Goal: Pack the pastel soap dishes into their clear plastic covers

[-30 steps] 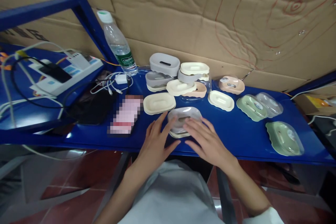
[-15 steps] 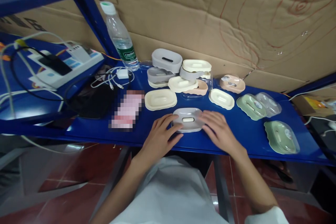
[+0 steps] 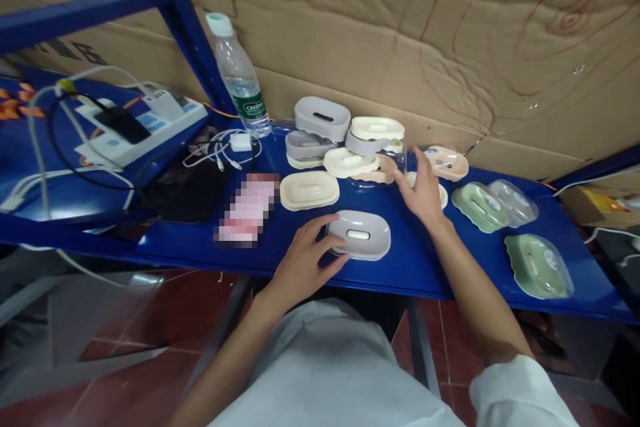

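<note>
A grey oval soap dish [image 3: 376, 232] with a slot in its middle lies near the front edge of the blue table. My left hand [image 3: 306, 255] rests at its left end, fingers apart, the fingertips touching the rim. My right hand [image 3: 424, 192] is raised over the table with thumb and fingers spread and nothing between them. It is beside the pile, near a peach dish [image 3: 381, 169] and a clear plastic cover [image 3: 401, 159]. Behind the right hand, a cream dish [image 3: 443, 196] is mostly hidden. Another cream dish [image 3: 310, 189] lies behind the grey one, to the left.
Stacked grey dishes [image 3: 323, 117] and cream trays [image 3: 377, 127] stand at the back. Green dishes with clear covers [image 3: 537, 267] lie at the right. On the left are a blurred-out phone [image 3: 249, 207], a water bottle [image 3: 245, 90], and a power strip [image 3: 170, 123] with cables.
My right hand has left the grey soap dish's right end and moved back and right to the pile. My left hand stays at the dish. The view has shifted slightly.
</note>
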Motion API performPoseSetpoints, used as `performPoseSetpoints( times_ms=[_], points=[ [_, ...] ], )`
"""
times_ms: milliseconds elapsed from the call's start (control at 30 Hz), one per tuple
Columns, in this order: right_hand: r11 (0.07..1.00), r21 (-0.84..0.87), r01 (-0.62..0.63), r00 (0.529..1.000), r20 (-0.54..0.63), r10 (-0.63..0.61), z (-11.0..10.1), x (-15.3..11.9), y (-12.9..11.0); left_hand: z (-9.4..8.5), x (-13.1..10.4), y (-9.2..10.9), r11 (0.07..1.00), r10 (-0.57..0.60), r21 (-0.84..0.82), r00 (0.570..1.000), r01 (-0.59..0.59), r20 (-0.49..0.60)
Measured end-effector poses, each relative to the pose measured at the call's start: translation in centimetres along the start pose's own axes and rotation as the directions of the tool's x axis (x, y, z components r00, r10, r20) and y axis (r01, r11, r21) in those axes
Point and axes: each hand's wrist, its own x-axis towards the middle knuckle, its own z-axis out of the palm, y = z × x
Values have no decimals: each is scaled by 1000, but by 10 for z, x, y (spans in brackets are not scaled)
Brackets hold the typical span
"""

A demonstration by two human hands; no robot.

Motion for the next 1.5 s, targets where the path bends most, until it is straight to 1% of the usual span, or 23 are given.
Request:
performPoseSetpoints(
  times_ms=[100, 167, 233, 300, 367, 433, 500, 533, 567, 633, 667, 733, 767, 833, 900, 967, 1033, 1133, 1200, 1267, 1367, 1433, 1500],
  points=[
    [995, -42, -89, 995, 31, 90, 14, 22, -2, 0, -1, 0, 1000, 5, 7, 1000, -5, 0],
    [990, -31, -140, 990, -2, 140, 20, 34, 0, 1, -2, 0, 1000, 14, 18, 1000, -13, -14],
    [983, 6, -184, 981, -68, 184, 15, 40, 8, 2, -3, -2, 999, 21, 25, 999, -21, -26],
    [980, 38, -195, 973, -120, 199, -1, 40, 22, 2, -2, -3, 999, 21, 26, 999, -20, -33],
    [979, 55, -196, 968, -147, 202, -27, 30, 35, 2, -1, -5, 1000, 15, 15, 1000, -15, -25],
    [981, 66, -181, 958, -212, 192, -54, 8, 38, 1, 0, -5, 1000, 9, -12, 1000, -9, 5],
    [990, 79, -117, 938, -319, 136, -74, -26, 26, 0, 1, -5, 999, 4, -42, 999, -2, 47],
    [994, 93, -51, 921, -381, 83, -78, -46, 15, -1, 2, -5, 998, -2, -55, 998, 5, 65],
    [995, 101, 6, 927, -373, 33, -80, -67, 2, -1, 2, -5, 998, -12, -68, 997, 18, 78],
    [981, 144, 129, 947, -312, -79, -74, -105, -27, -2, 2, -4, 994, -48, -98, 995, 57, 87],
    [959, 193, 208, 953, -262, -154, -69, -121, -41, -3, 2, -4, 990, -68, -117, 994, 78, 85],
    [919, 266, 291, 953, -161, -256, -60, -139, -62, -4, 2, -4, 983, -91, -151, 993, 103, 81],
    [907, 296, 300, 954, -99, -283, -57, -142, -69, -4, 2, -3, 982, -90, -161, 993, 102, 82],
    [900, 347, 264, 954, 40, -296, -55, -141, -75, -5, 2, -2, 983, -76, -163, 993, 90, 92],
    [882, 416, 222, 932, 175, -317, -58, -136, -74, -5, 2, -2, 986, -72, -143, 992, 86, 104],
    [862, 461, 210, 905, 242, -350, -59, -135, -72, -5, 2, -2, 989, -72, -118, 991, 86, 115],
    [860, 431, 274, 898, 205, -388, -57, -139, -71, -3, 2, -3, 991, -70, -106, 990, 83, 122],
    [882, 221, 416, 893, 82, -442, -48, -152, -74, -1, 1, -5, 991, -76, -99, 989, 88, 124],
    [889, 97, 449, 889, 57, -455, -43, -157, -77, 1, 0, -5, 993, -74, -83, 989, 85, 125],
    [896, 61, 441, 894, 57, -444, -42, -160, -79, 2, 0, -5, 996, -58, -64, 990, 66, 128],
    [902, 80, 424, 902, 56, -429, -46, -162, -77, 2, 1, -4, 998, -37, -50, 991, 44, 131],
    [917, 64, 393, 916, 57, -397, -52, -166, -70, 1, 1, -3, 998, -49, -40, 991, 54, 127],
    [948, 6, 318, 946, 58, -318, -61, -174, -56, 1, 1, -3, 997, -71, -26, 990, 74, 118]
  ],
)
